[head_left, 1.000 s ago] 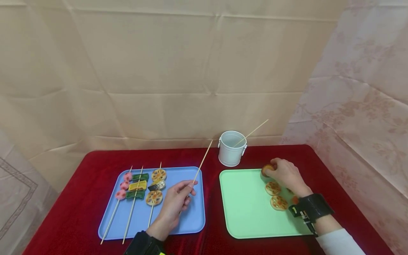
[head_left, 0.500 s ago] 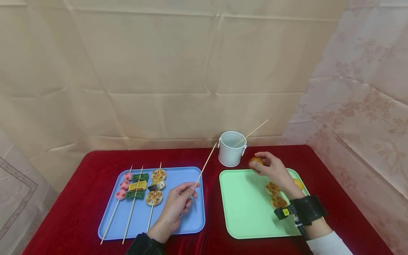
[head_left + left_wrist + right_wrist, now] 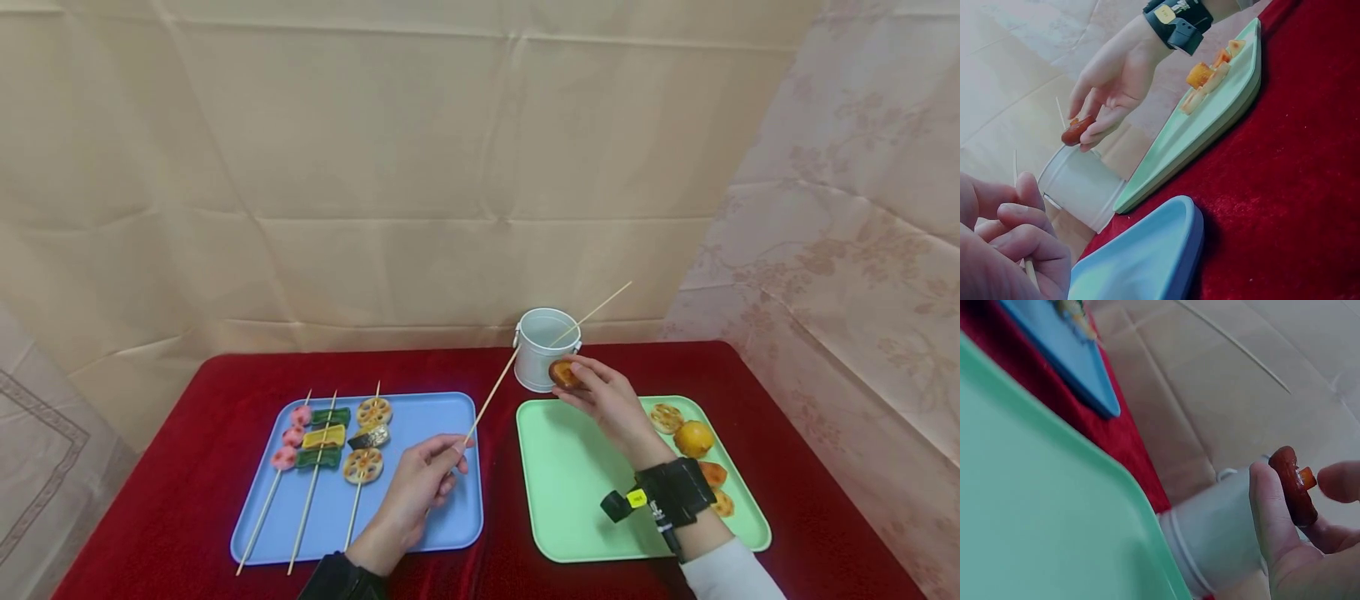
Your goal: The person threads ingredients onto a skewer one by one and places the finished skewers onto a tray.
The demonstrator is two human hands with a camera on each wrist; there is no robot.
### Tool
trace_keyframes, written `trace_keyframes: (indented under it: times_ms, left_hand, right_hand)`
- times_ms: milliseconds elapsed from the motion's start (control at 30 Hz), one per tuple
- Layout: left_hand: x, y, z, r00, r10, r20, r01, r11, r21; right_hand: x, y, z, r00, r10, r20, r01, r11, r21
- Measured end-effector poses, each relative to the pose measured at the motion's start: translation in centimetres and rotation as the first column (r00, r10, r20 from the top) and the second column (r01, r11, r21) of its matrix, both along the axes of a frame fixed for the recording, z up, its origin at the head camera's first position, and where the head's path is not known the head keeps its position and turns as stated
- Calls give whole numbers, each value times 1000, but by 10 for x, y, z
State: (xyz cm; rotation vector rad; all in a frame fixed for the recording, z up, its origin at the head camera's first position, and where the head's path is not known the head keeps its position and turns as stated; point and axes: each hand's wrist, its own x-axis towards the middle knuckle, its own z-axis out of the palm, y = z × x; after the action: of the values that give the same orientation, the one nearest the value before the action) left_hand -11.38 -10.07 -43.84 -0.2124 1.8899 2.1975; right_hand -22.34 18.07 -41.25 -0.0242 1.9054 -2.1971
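Observation:
My left hand [image 3: 420,487] pinches a thin wooden skewer [image 3: 495,390] over the blue tray, its tip slanting up and right to the white bucket in the head view. My right hand [image 3: 618,412] holds a brown mushroom [image 3: 564,374] by its edge between thumb and fingers, above the back of the green tray [image 3: 577,492]. In the right wrist view the mushroom [image 3: 1292,487] shows a dark cap and a short orange stem. The skewer's bare tip and the mushroom are apart. My right hand and wrist hide part of the green tray.
Three loaded skewers lie on the blue tray [image 3: 457,533], including one with lotus root slices [image 3: 363,466]. A white bucket [image 3: 531,371] holding another skewer [image 3: 603,307] stands behind the trays. A lotus root slice [image 3: 666,418], a yellow round piece [image 3: 693,438] and an orange piece [image 3: 713,474] lie right.
My right hand has lifted the mushroom from the green tray's back and carried it left towards the skewer. The skewer in my left hand has tilted further right.

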Motion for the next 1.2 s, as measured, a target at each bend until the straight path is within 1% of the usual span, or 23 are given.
trace_keyframes:
  times_ms: [100, 233, 367, 467, 600, 800, 967, 1200]
  left_hand:
    - [1, 0, 0, 1000, -27, -6, 27, 1000, -8]
    - [2, 1, -1, 997, -72, -16, 72, 997, -12]
    - [3, 2, -2, 993, -112, -27, 112, 994, -15]
    - [4, 3, -4, 991, -131, -40, 130, 991, -25]
    - [4, 4, -7, 989, -140, -54, 138, 989, -43]
    - [3, 4, -9, 988, -145, -45, 143, 988, -57]
    - [4, 4, -9, 990, -140, -37, 138, 989, -48]
    - [4, 6, -9, 991, -131, -40, 130, 991, -36]
  right_hand:
    - [-1, -5, -1, 999, -7, 33, 9, 998, -56]
    - [-3, -10, -2, 998, -16, 56, 21, 996, -90]
    - [-4, -15, -3, 998, -33, 55, 38, 994, -106]
    - [-4, -18, -3, 998, -44, 48, 49, 993, -109]
    - [-3, -21, -4, 998, -52, 30, 55, 992, -110]
    - [-3, -23, -5, 999, -38, 3, 38, 994, -103]
    - [-2, -24, -4, 1000, -25, -13, 23, 994, -109]
    - [-2, -25, -5, 999, -29, -31, 26, 993, -118]
